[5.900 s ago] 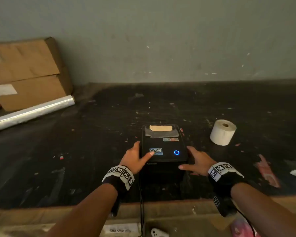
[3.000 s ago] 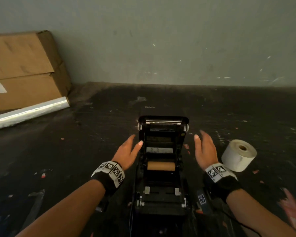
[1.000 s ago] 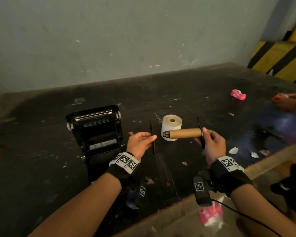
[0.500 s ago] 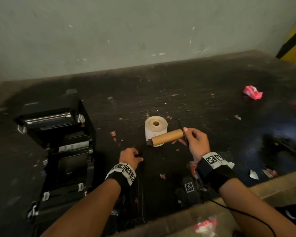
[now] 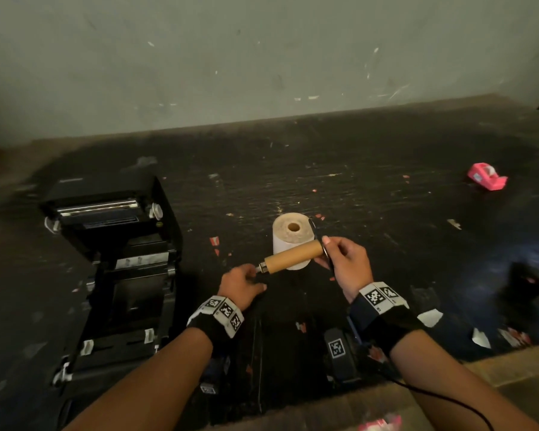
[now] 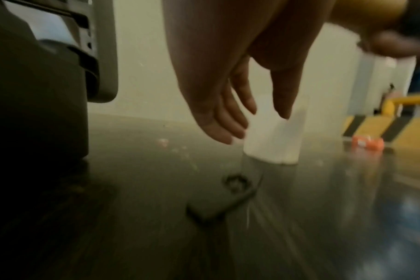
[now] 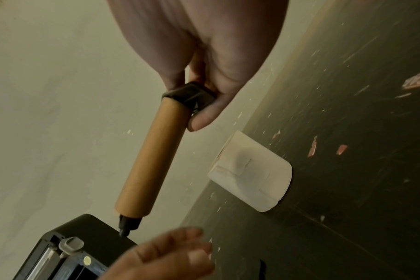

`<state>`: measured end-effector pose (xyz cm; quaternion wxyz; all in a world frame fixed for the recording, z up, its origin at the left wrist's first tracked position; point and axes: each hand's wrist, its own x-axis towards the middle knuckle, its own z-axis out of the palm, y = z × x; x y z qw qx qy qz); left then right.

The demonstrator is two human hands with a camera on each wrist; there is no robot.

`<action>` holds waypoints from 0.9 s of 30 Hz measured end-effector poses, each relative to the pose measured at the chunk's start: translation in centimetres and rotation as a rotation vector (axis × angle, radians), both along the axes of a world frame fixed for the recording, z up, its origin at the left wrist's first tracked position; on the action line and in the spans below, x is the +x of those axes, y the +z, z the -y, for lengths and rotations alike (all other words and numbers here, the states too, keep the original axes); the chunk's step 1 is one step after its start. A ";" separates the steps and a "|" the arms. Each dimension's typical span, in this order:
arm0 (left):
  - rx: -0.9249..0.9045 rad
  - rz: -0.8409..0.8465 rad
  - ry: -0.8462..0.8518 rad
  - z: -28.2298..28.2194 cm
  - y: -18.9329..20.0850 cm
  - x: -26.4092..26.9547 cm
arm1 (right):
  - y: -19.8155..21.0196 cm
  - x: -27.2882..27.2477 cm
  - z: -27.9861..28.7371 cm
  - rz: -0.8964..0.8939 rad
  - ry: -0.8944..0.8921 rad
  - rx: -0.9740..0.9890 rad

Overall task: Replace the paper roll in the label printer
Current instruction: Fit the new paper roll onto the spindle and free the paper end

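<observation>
**Pulling the empty tube off its black rod**

You are holding the brown cardboard tube (image 5: pixel 291 256) up in the air, just in front of the new white paper roll (image 5: pixel 293 236) standing on end on the dark, scratched table (image 5: pixel 386 194). Your right hand (image 5: pixel 346 264) is pinching the black plastic end cap (image 7: pixel 190 96) at the right end of the tube, fingers curled round it. The thin black rod (image 7: pixel 128 223) is sticking out of the tube's left end. Your left hand (image 5: pixel 241 286) is hanging just below that end with loose, nearly straight fingers, holding nothing. A small flat black piece (image 6: pixel 228 197) is lying on the table under it.

The black label printer (image 5: pixel 115 259) is sitting on the left with its lid standing open, and its roll bay is looking empty.

You are working on the middle step, it seems: getting the old tube off the rod. Next, I think, your left hand needs to take hold of the tube and slide it off, while your right hand is keeping the cap steady. Then the white roll can go onto the rod.

Half a second ago your left hand was curled low on the table; now it is lifting toward the rod's end. Three seconds ago the tube was still lying inside the printer. About six seconds ago the lid was shut, with both hands on it.
</observation>
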<state>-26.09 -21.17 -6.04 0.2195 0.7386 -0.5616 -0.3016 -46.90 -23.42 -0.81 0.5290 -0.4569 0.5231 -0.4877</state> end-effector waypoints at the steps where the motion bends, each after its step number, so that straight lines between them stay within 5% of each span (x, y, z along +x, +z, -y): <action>1: -0.028 -0.082 -0.001 0.2 1.1 0.2 | 0.0 0.0 0.1 -0.002 0.003 -0.002; 5: 0.028 -0.680 0.129 1.0 5.5 0.7 | -0.5 0.3 0.3 0.019 0.017 -0.011; 7: 0.090 -0.818 0.098 0.9 6.9 0.6 | -0.9 0.5 0.4 0.019 0.027 -0.002; 13: 0.082 -0.376 -0.328 0.7 6.0 -0.5 | -1.4 -0.1 0.4 -0.011 0.057 -0.027; 22: 0.126 -0.139 -0.228 -0.2 2.2 0.6 | -4.0 -6.1 1.1 -0.007 -0.150 0.180; 27: 0.167 -0.049 -0.147 -1.1 0.2 0.9 | -5.8 -9.0 1.8 -0.320 -0.217 0.246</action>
